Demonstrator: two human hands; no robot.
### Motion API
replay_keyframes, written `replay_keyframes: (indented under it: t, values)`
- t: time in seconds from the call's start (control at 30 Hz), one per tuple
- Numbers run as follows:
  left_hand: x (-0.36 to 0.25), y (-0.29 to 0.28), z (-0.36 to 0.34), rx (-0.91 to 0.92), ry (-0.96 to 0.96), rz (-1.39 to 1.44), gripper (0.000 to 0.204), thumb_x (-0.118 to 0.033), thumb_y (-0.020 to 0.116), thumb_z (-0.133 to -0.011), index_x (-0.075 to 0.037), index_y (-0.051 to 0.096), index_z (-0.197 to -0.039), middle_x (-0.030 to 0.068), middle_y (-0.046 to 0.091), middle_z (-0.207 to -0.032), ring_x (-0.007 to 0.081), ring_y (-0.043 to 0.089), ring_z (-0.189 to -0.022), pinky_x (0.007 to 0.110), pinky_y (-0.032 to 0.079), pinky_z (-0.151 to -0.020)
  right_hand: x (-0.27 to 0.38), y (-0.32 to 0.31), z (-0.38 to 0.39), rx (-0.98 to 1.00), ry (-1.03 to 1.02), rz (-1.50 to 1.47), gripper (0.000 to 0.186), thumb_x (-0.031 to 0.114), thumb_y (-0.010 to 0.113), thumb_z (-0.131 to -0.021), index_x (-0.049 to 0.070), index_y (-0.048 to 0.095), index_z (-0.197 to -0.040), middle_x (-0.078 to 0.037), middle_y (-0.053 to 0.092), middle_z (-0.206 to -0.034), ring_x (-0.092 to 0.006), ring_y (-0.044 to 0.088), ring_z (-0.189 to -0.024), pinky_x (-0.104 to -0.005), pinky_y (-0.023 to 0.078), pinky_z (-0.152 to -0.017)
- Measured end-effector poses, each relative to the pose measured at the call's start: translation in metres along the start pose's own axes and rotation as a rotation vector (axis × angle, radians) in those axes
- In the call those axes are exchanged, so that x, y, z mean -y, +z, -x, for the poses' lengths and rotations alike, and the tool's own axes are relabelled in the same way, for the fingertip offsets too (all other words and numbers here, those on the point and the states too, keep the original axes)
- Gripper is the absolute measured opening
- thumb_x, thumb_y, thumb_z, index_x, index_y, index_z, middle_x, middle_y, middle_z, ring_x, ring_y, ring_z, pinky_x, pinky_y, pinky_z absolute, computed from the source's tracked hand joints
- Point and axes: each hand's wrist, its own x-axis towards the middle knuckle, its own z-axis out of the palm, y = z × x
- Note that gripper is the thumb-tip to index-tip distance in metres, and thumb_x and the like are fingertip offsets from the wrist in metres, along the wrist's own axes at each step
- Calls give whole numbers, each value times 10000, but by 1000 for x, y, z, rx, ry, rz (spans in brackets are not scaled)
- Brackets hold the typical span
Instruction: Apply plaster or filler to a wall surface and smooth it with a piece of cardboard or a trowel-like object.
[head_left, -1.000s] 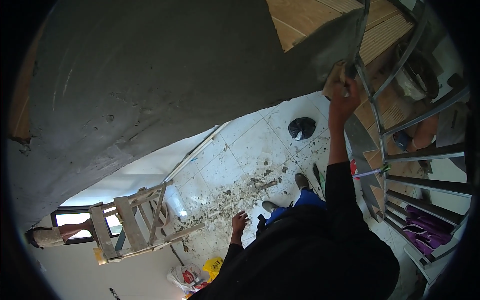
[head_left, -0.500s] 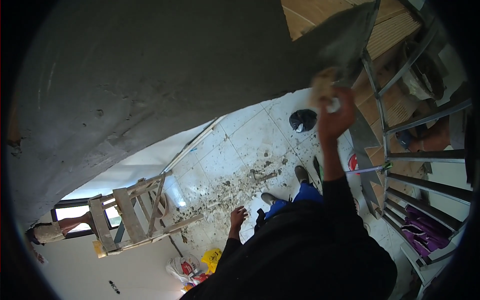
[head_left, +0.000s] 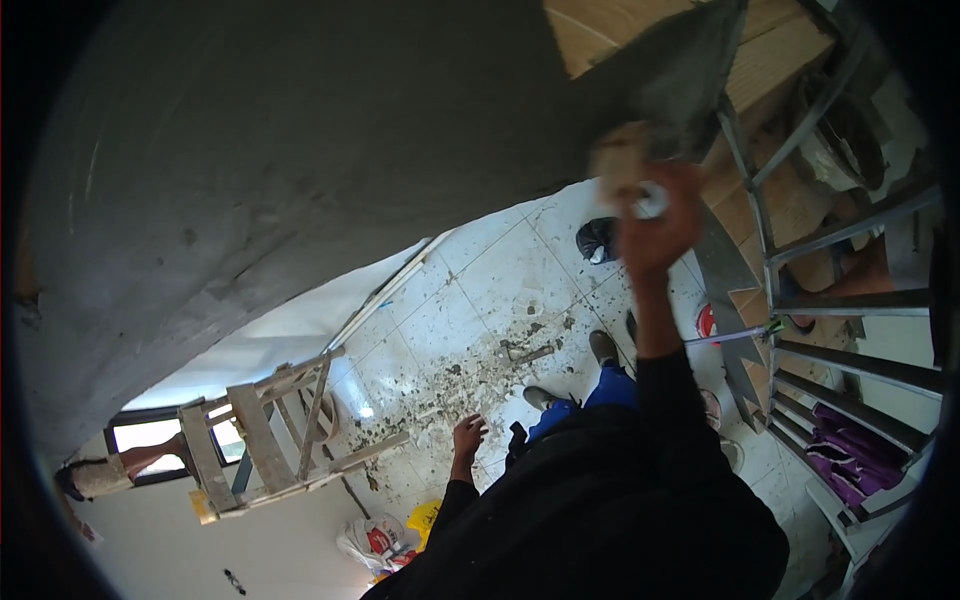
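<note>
**Tan pad [head_left: 618,165] in the right hand [head_left: 657,220], up against a big grey plastered surface [head_left: 330,130]**

So the right hand has a pretty narrow pinch on the pad, thumb and fingers closed around its near end. Hand and pad are both kinda blurry, so can't tell what the pad's made of or how hard it's pressing. It sits over the near edge of the plaster, toward the right end, just left of the metal railing [head_left: 758,215].

Left hand [head_left: 470,436] hangs low over the tiled floor [head_left: 490,285], fingers loosely bent and a bit spread, well apart from the plaster.

The floor below is a mess of grey crumbs, with a hammer [head_left: 532,354] lying in it just beyond the boots [head_left: 602,347]. There's a black bag [head_left: 596,240] farther off, just left of the right wrist. Over on the left is a rough wooden scaffold [head_left: 258,440] with somebody's leg [head_left: 152,458] by it. On the right, a purple cloth [head_left: 850,455] hangs on the railing, and a bucket [head_left: 835,145] stands beyond it.
</note>
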Motion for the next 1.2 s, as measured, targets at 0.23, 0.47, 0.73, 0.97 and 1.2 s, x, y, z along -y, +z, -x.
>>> replay_keyframes:
  t: [0.23,0.47,0.73,0.97,1.2]
  values:
    - [-4,11,-1,74,-82,-26,372,-259,584,-980,-95,616,-1312,81,701,-1125,230,711,-953,368,527,-776,-79,-11,-15,-40,66,155,284,21,721,-734,33,672,-1014,-101,658,-992,-242,625,-917,-369,509,-803]
    - [0,11,-8,19,-43,15,389,-201,637,-937,-60,628,-1299,89,725,-1026,192,725,-851,311,520,-644,-18,10,-42,-29,93,11,304,37,734,-729,39,654,-1023,-86,619,-958,-219,586,-857,-344,478,-725]
    - [-20,35,-21,68,43,7,395,-210,650,-929,-55,634,-1291,112,723,-1065,191,720,-840,312,526,-660,-18,9,-36,-17,120,-68,303,38,738,-693,30,620,-971,-94,595,-941,-264,568,-856,-395,452,-780]
    - [-5,39,-24,109,-4,-17,367,-208,607,-957,-61,627,-1293,64,714,-1052,196,721,-871,308,519,-689,-13,7,-14,149,-25,148,290,37,718,-724,73,632,-998,-95,617,-988,-285,560,-922,-424,395,-854]
    - [8,43,-17,83,-36,50,338,-161,654,-925,-54,663,-1246,77,734,-961,189,735,-782,284,506,-561,-2,12,-21,60,-111,157,293,26,690,-762,51,639,-1050,-97,624,-984,-288,557,-930,-413,399,-841]
